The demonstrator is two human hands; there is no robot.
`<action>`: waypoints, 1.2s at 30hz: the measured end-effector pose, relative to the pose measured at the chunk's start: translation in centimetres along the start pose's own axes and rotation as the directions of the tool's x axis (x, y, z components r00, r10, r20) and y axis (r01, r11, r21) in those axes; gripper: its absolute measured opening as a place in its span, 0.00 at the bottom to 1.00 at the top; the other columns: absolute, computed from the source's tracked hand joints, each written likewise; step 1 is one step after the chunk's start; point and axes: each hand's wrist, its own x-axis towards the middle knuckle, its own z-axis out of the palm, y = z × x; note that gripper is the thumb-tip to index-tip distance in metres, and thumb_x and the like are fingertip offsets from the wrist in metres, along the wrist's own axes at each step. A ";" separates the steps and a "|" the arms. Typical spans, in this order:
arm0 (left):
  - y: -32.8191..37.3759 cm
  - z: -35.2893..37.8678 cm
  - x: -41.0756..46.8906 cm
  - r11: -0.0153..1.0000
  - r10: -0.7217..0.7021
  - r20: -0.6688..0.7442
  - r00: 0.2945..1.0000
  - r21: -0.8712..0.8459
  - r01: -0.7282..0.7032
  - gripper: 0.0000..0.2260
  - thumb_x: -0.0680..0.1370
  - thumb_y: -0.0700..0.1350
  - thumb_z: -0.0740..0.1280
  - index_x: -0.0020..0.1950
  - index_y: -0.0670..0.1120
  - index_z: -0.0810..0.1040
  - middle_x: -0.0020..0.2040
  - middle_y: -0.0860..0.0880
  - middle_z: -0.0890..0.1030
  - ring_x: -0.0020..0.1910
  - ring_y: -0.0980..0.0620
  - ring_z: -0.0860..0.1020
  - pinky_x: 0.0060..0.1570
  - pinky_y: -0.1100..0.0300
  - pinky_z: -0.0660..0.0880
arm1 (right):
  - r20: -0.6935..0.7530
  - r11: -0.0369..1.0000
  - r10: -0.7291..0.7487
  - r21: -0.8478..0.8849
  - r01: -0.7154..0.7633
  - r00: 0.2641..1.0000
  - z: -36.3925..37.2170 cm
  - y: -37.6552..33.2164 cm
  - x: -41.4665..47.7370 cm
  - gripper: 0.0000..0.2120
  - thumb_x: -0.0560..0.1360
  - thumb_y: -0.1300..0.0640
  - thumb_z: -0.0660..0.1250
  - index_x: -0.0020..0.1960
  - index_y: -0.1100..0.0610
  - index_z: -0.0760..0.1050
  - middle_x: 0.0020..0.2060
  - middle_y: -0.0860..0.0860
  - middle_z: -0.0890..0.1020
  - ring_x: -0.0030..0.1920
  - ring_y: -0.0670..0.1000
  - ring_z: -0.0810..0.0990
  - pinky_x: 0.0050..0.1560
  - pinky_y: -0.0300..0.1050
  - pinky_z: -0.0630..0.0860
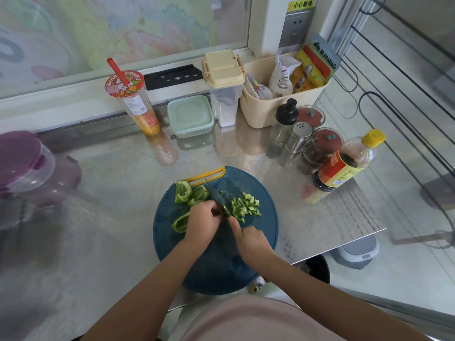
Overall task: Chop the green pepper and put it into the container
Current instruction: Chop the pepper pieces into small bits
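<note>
Green pepper point(183, 191) is lying in big curved pieces along the far-left edge of the cutting board point(216, 267), with a heap of chopped bits point(243, 205) spreading toward its far-right edge. My left hand point(202, 217) is curling its fingers down over the strip being cut, while my right hand point(251, 238) is gripping the knife point(213, 193) by its handle, forefinger reaching forward. I am judging the flesh light, crisp and waxy-slippery, so I am pinning it flat close to the blade, fingertips tucked back.
</note>
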 end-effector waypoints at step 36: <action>0.1 1.2 -1.5 0.946 -0.098 -0.024 0.995 -0.313 0.085 0.04 0.70 0.39 0.74 0.42 0.43 0.81 0.37 0.50 0.82 0.39 0.55 0.80 0.41 0.65 0.74 | 0.028 0.868 0.090 0.488 -0.092 0.996 -0.8 1.7 -1.2 0.30 0.72 0.30 0.55 0.31 0.56 0.64 0.26 0.52 0.67 0.26 0.50 0.65 0.33 0.47 0.66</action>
